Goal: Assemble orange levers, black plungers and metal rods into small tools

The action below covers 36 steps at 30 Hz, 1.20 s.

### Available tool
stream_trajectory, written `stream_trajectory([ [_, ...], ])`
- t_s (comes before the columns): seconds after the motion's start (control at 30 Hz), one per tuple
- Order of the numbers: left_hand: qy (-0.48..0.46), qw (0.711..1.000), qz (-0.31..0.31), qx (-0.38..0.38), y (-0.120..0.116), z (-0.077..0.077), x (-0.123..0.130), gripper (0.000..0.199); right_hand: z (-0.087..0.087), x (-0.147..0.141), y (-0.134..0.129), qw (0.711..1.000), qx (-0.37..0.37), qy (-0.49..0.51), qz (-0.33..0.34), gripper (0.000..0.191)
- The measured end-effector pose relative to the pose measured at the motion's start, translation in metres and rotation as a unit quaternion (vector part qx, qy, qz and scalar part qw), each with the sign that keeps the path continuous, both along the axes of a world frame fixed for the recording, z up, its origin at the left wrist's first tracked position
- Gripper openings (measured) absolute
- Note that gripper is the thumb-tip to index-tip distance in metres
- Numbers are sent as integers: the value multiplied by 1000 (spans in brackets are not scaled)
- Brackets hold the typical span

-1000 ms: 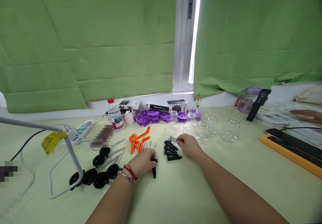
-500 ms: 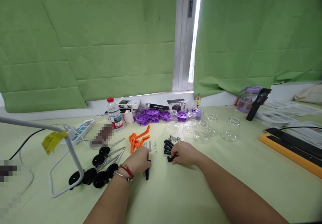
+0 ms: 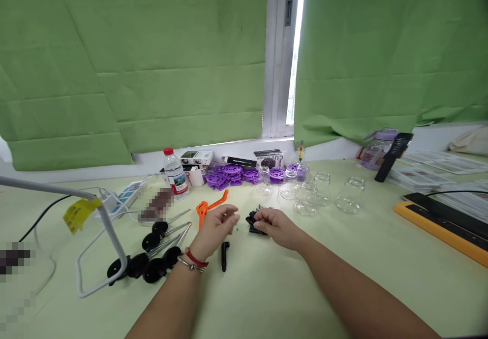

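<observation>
My left hand (image 3: 216,229) hovers over the table, fingers loosely curled and apart, with nothing visible in it. Just below it lies a slim black plastic part (image 3: 223,257) with a short side knob. Behind its wrist, orange lever-like parts (image 3: 206,208) are partly covered. My right hand (image 3: 280,228) is closed at the fingertips over a small pile of black plastic parts (image 3: 257,229). A dark piece shows at those fingertips, seemingly one of these parts, mostly hidden. Metal springs (image 3: 263,208) lie just behind the pile.
Left are black discs with metal rods (image 3: 154,270), a grey bent stand (image 3: 114,242) and a power strip (image 3: 127,196). At the back stand a water bottle (image 3: 176,176), purple plastic parts (image 3: 232,172) and glass cups (image 3: 305,207). An orange-and-black device (image 3: 438,227) lies right.
My left hand has let go of the slim black part, which stays on the table, and risen slightly. My right hand has lifted a little, bringing a black piece up with it.
</observation>
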<state>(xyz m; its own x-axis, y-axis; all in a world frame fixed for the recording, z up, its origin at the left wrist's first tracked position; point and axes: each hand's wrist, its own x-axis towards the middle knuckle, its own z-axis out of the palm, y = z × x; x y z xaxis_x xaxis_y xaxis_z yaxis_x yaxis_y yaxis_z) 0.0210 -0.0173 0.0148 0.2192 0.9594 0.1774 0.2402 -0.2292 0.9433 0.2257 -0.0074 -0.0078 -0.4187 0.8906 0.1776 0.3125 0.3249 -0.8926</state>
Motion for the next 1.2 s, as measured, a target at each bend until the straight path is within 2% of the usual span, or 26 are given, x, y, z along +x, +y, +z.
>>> stream_trajectory([
  [0.07, -16, 995, -85, -46, -4, -5, 9, 37, 0, -4, -3, 999, 6, 26, 18, 13],
  [0.1, -18, 993, -108, -51, -6, -8, 13, 36, -1, -6, -4, 999, 5, 38, 27, 13],
  [0.17, -27, 993, -106, -46, -7, -12, 19, 31, -3, -9, -5, 998, -3, 62, 32, 15],
  [0.33, -16, 997, -56, -43, -6, -15, 22, 29, -9, -2, 6, 997, -28, 75, 18, 15],
  [0.4, 6, 998, -50, -37, -6, -15, 21, 27, -10, 6, 15, 998, -12, 57, -33, 14],
  [0.5, 31, 998, -50, -25, -5, -17, 21, 22, -13, 22, 28, 981, 58, -19, -185, 12],
  [0.57, 56, 997, -54, -18, -5, -20, 21, 20, -17, 30, 35, 965, 98, -100, -222, 13],
  [0.7, 137, 989, -59, 6, -6, -24, 21, 17, -24, 28, 42, 946, 145, -217, -193, 16],
  [0.83, 194, 979, -49, 27, -7, -23, 21, 15, -27, 20, 45, 930, 150, -282, -182, 16],
  [1.2, 188, 980, -60, 25, -7, -23, 21, 16, -32, 20, 49, 923, 149, -303, -187, 13],
])
